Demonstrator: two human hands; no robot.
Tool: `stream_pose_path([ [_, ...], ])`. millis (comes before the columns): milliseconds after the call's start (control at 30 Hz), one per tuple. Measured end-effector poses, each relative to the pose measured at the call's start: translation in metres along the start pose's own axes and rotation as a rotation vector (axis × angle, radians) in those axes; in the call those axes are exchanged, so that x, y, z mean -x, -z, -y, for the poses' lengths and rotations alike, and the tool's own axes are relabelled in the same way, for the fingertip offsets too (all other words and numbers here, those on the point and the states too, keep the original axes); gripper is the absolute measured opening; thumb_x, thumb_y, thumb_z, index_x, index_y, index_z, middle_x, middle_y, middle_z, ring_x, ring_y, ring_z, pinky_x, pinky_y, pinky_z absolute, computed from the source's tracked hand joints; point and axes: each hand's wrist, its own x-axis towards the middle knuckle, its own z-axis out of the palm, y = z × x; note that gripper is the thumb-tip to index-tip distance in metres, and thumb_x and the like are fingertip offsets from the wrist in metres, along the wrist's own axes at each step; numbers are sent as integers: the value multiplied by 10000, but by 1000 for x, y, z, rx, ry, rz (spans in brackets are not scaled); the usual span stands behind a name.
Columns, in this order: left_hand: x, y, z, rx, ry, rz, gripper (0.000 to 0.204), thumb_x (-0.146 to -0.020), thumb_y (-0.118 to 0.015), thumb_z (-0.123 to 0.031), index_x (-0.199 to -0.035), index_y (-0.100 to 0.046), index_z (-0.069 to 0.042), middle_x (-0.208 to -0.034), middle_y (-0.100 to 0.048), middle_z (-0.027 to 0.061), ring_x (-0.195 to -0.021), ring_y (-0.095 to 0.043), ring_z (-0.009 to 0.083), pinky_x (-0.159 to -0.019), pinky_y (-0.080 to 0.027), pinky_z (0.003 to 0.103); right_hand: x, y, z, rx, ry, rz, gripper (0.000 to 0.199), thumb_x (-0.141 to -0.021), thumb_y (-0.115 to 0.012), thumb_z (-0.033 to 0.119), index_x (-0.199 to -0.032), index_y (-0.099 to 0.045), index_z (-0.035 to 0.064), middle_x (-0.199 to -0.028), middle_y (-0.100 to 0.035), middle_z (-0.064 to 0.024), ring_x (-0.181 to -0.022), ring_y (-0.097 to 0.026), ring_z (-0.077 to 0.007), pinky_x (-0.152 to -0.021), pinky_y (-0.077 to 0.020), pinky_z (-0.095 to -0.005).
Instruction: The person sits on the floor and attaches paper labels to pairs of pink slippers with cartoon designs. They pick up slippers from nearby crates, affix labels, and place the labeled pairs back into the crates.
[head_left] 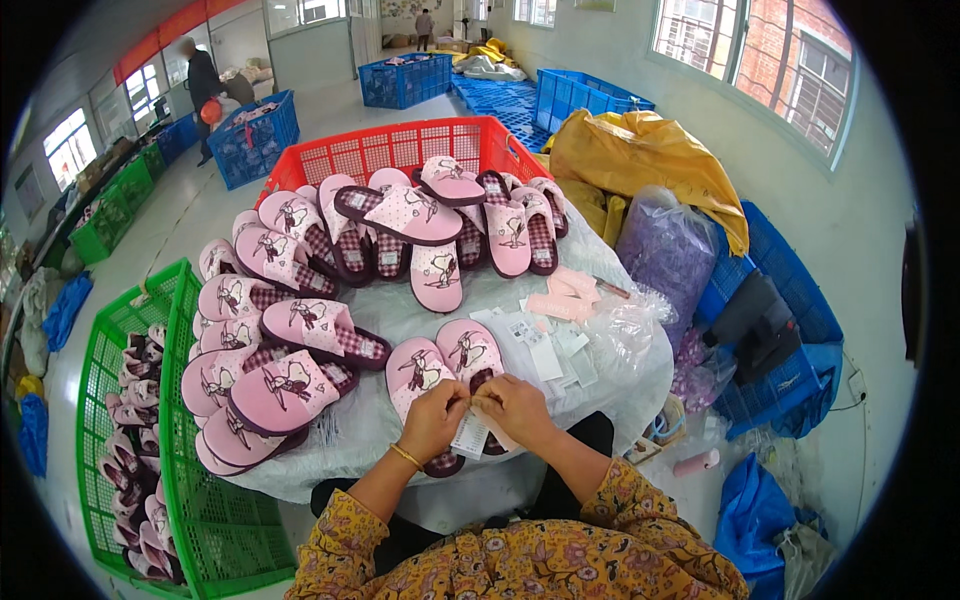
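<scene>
A pair of pink slippers [470, 347] with a printed cartoon dog and dark soles lies at the table's near edge, toes pointing away from me. My left hand [432, 420] and my right hand [515, 408] meet above their openings, fingertips pinched together. From the pinch hang a white printed hang tag [470, 436] and a pale pink tag [499, 432]. Any cord between the fingertips is too small to make out. Other pink slippers [285, 390] are piled on the left and far side of the table.
Loose pink tags [560, 306], white tags [545, 357] and clear plastic [630, 335] lie on the right of the covered table [370, 450]. A red crate [400, 145] stands behind, a green crate [185, 430] with slippers at left. Blue crates [790, 370] stand at right.
</scene>
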Motion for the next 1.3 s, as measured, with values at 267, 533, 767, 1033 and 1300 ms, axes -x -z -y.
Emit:
stream_pose_path([
  [267, 3, -2, 8, -33, 179, -24, 138, -900, -577, -156, -947, -599, -28, -803, -617, 119, -716, -596, 176, -688, -485, 294, 8, 12, -25, -130, -181, -64, 136, -792, -654, 148, -908, -634, 79, -875, -614, -121, -784, -610, -276, -694, -488, -353],
  [533, 2, 3, 1, 169, 152, -1, 83, -865, -604, -35, -929, -562, -6, -831, -595, 5, -739, -541, 53, -672, -457, 207, 30, 34, -24, -139, -236, 66, 284, -810, -681, 203, -1029, -589, 48, -975, -620, -119, -830, -618, -241, -728, -492, -344],
  [767, 1, -1, 8, 297, 215, 5, 93, -870, -585, -18, -954, -547, -8, -864, -609, 27, -771, -567, 71, -697, -472, 212, 27, 41, -19, -16, -147, 114, 445, -741, -747, 260, -1095, -573, 55, -1036, -616, -106, -907, -597, -268, -793, -480, -359],
  [1033, 2, -1, 13, 239, 220, 29, 107, -884, -588, -12, -980, -541, -1, -918, -625, 44, -827, -581, 84, -753, -476, 223, 31, 41, -23, -187, -327, 133, 474, -738, -756, 282, -1094, -561, 36, -994, -642, -122, -879, -623, -252, -770, -492, -346],
  [1300, 1, -4, 7, 278, 231, -33, 84, -864, -603, -18, -937, -563, -10, -861, -618, 20, -777, -567, 70, -714, -467, 217, 34, 39, -26, -288, -360, 77, 465, -790, -727, 305, -1105, -552, 11, -999, -665, -148, -878, -656, -235, -753, -504, -329],
])
